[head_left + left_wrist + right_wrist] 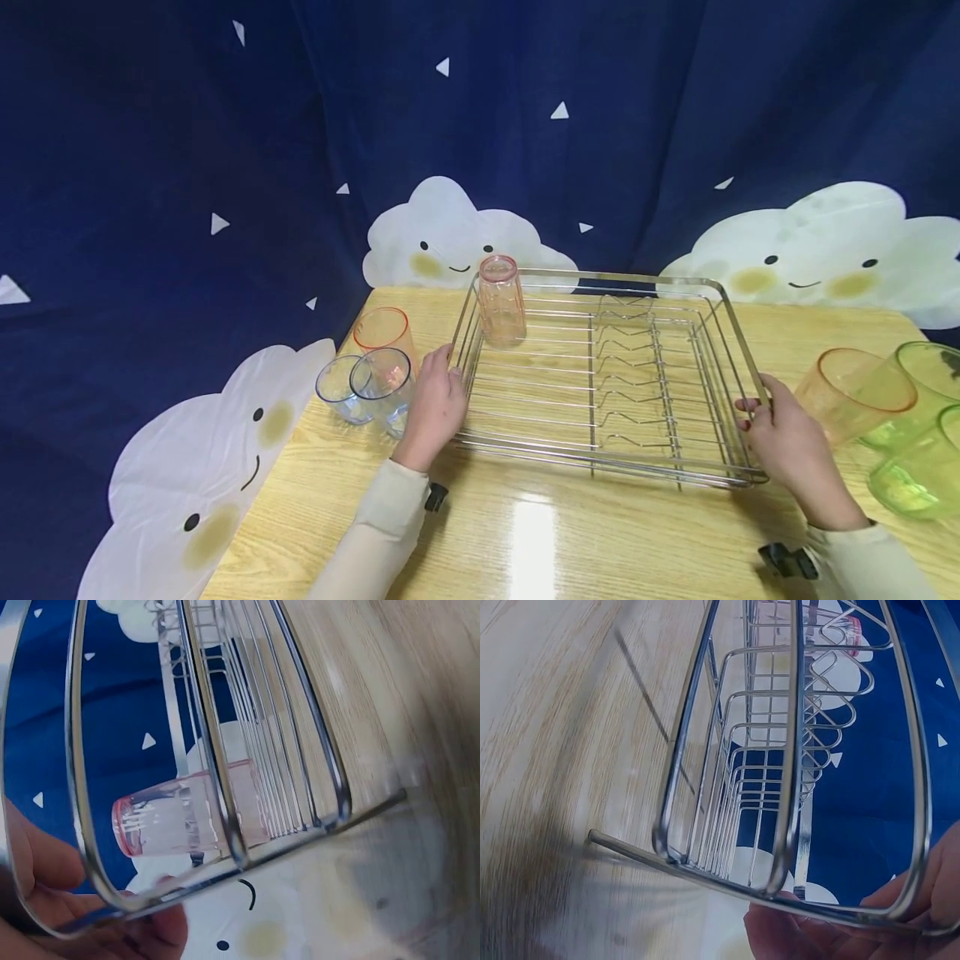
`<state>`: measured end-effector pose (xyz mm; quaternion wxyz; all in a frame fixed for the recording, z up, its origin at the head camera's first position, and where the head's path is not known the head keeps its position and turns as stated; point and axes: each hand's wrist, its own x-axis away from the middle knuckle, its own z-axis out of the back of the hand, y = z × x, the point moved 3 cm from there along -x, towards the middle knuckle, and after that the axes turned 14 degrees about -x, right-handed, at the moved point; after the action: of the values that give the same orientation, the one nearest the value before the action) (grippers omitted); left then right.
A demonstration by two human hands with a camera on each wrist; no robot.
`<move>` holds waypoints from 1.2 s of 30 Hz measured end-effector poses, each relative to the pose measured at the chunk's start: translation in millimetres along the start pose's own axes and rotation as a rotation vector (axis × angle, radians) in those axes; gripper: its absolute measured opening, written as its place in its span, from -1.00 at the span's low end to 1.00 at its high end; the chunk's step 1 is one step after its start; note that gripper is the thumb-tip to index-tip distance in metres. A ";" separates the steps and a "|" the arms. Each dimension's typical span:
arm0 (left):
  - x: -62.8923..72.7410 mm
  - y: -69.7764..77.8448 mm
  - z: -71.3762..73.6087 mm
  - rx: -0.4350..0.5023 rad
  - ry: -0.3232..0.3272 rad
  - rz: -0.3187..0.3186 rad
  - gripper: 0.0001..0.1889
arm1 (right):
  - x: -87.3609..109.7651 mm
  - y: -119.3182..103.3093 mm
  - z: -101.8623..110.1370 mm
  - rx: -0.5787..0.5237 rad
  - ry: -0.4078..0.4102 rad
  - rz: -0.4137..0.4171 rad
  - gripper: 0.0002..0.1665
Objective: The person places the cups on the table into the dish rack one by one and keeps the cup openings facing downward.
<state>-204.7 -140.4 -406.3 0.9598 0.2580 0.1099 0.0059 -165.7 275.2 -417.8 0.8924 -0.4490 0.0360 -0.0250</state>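
Note:
A silver wire dish rack [622, 277] spans the space between both hands, over the wooden table. My left hand [435, 402] grips its left end, and the left wrist view shows fingers [54, 862] curled around the end wires. At the opposite end, my right hand [795, 446] holds the rack's right side; its fingertips [776, 930] wrap the wire in the right wrist view. Upside down in the back left corner of the rack stands a clear pink tumbler [502, 304]. Whether the rack's underside touches the table I cannot tell.
Left of the rack stand an orange-rimmed cup [386, 329] and two blue-rimmed cups, one of them [381, 379] close by my left hand. Beyond my right hand are an orange cup [851, 396] and two green cups [911, 483]. A dark blue curtain [525, 142] hangs behind the table [480, 533].

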 end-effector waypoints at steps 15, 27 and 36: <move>-6.4 -11.0 -8.0 0.066 -0.092 0.078 -0.52 | -1.1 6.5 2.7 0.003 0.003 -0.012 -0.33; -7.1 -12.2 -7.5 0.058 -0.077 0.077 -0.52 | 12.8 -16.6 2.7 0.079 0.212 0.273 -0.29; -6.5 -12.0 -7.0 0.089 -0.088 0.091 -0.52 | 26.0 -46.5 31.5 0.134 0.248 0.492 -0.44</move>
<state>-213.1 -147.8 -416.8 0.9501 0.3051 0.0559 0.0334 -137.6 270.6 -362.8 0.8882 -0.3602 0.2511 0.1354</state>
